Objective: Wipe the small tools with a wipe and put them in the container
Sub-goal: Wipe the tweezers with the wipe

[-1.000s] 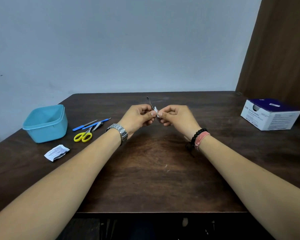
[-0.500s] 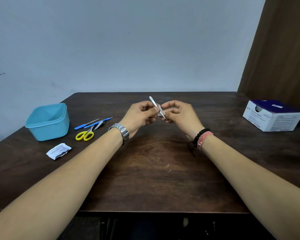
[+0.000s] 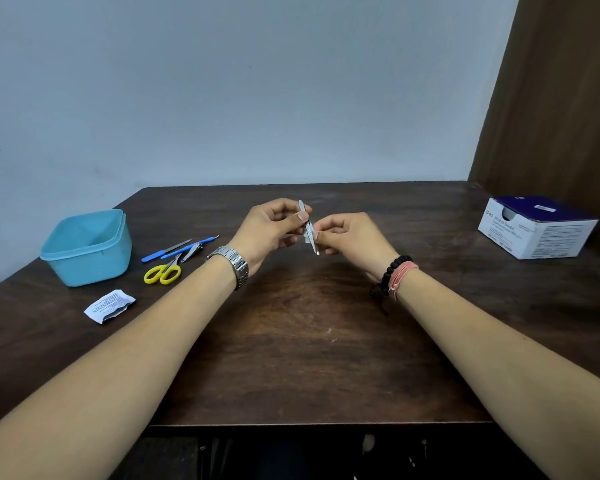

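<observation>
Head view: slim silver metal tool (image 3: 308, 226), ridged along its middle, held above the dark wooden table (image 3: 291, 341) almost upright, upper tip tilted slightly left, narrow lower tip pointing down. Left hand (image 3: 269, 230) pinching its upper part between thumb and curled fingers; right hand (image 3: 349, 235) pinching a small white wipe (image 3: 308, 238) against its lower half, other fingers curled in. Off to the left, open light-blue container (image 3: 85, 249) on the table, and beside it yellow-handled scissors (image 3: 163, 271), nail clipper (image 3: 193, 250), blue-handled tools (image 3: 177, 249), torn white wrapper (image 3: 109, 305); white-and-purple swab box (image 3: 534, 230) far right.
</observation>
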`<state>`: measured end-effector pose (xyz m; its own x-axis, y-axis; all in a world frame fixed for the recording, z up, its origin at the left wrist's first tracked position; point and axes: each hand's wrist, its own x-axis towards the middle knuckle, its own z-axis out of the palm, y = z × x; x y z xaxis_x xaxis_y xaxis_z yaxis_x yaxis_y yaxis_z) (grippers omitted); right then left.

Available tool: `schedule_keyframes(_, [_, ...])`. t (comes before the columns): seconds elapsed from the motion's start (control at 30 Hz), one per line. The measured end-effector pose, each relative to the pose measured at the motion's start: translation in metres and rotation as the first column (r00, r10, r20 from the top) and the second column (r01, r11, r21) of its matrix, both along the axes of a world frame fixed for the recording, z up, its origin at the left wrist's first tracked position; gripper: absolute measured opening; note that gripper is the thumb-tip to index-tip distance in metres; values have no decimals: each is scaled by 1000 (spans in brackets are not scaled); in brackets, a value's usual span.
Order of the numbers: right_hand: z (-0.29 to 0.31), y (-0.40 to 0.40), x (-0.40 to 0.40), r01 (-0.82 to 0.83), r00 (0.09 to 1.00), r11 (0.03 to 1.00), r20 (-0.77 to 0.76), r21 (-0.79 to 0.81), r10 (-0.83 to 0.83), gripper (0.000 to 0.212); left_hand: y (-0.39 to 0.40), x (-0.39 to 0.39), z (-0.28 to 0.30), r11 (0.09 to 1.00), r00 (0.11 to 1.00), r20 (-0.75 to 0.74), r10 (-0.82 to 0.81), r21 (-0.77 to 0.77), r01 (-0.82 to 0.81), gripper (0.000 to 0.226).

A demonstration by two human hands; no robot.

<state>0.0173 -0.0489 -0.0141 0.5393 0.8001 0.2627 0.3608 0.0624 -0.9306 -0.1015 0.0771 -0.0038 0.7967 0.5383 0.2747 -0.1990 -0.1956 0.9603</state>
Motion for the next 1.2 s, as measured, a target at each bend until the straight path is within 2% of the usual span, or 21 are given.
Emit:
schedule_keyframes(0.17, [1, 0, -1, -12, 1000, 1000, -16, -3, 12, 2, 2, -1, 1, 998, 999, -8, 52, 48, -52, 7])
schedule_keyframes(0.33, [2, 1, -1, -22, 1000, 999, 10, -40, 22, 10, 5, -1, 5, 991, 990, 59, 132, -44, -129, 4])
schedule_keyframes(0.47, [2, 3, 1, -1, 1000, 999, 0, -51, 1, 15, 6, -1, 5, 989, 987, 73, 143, -59, -139, 2])
schedule_keyframes(0.63, [1, 2, 3, 47, 999, 994, -17, -97, -49, 10, 7, -1, 7, 982, 978, 109, 175, -95, -165, 10])
schedule_keyframes(0.7, [1, 1, 4, 89, 995, 993, -30, -76, -91, 4, 9, -2, 8, 979, 976, 112, 186, -106, -174, 13])
schedule_keyframes(0.9, [4, 2, 3, 109, 992, 991, -63, 71, -105, 7, 4, 2, 3, 990, 989, 52, 138, -47, -135, 9])
schedule_keyframes(0.97, [2, 3, 2, 100, 994, 992, -49, 75, -97, 2, 3, 2, 2, 992, 992, 37, 122, -19, -122, 7])
schedule_keyframes(1.2, [0, 3, 2, 82, 996, 996, 15, 47, -83, 11, 1, 2, 2, 994, 994, 30, 108, 3, -108, 8])
